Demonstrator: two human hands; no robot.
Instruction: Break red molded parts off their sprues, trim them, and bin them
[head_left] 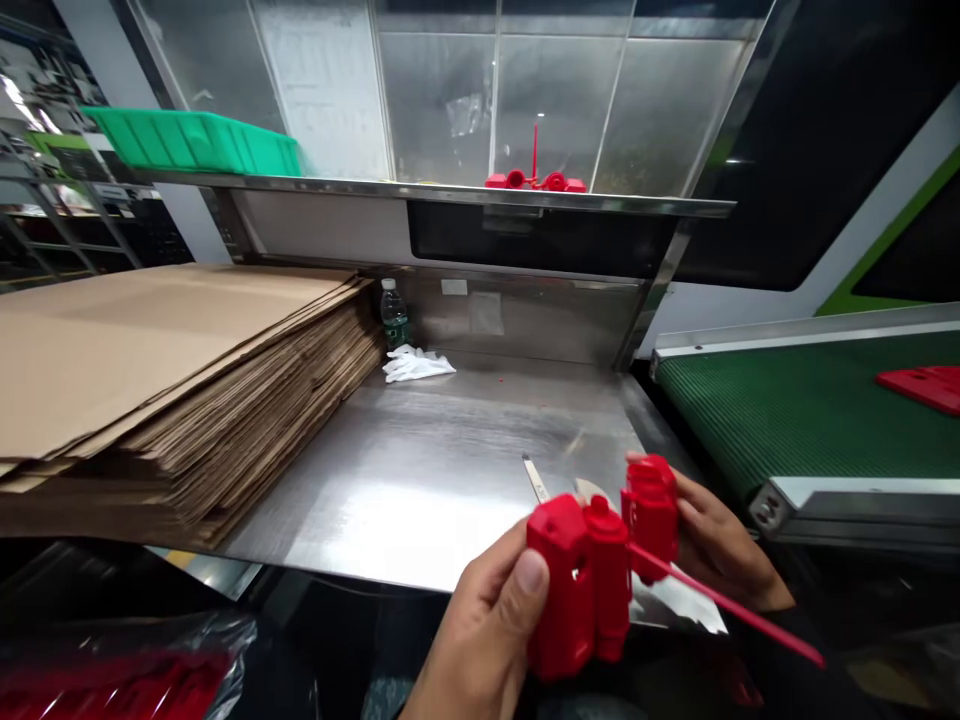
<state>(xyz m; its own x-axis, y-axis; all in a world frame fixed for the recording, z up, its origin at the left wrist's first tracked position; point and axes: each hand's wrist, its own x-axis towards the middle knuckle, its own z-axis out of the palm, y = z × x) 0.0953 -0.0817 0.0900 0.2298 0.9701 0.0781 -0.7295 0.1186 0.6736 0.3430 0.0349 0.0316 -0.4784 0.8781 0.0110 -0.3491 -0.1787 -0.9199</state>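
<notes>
Just off the front edge of the metal table, both my hands hold one red molded plastic part [559, 590] with a long thin red rod [739, 605] sticking out toward the lower right. My left hand [487, 620] grips the larger blocky end, thumb on its near face. Behind the smaller red block [651, 510] is my right hand [724, 545], its fingers closed around the far side and partly hidden. Beyond the part, a pale knife-like tool [535, 478] lies on the table, partly covered by it.
Stacked cardboard sheets [247, 420] fill the table's left side, beside a water bottle [394, 315] and white gloves [417, 365]. A shelf holds a green bin [199, 142] and another red part [534, 180]. At right, a green conveyor [780, 410] carries a red piece [926, 385]. Bagged red parts [112, 685] sit lower left.
</notes>
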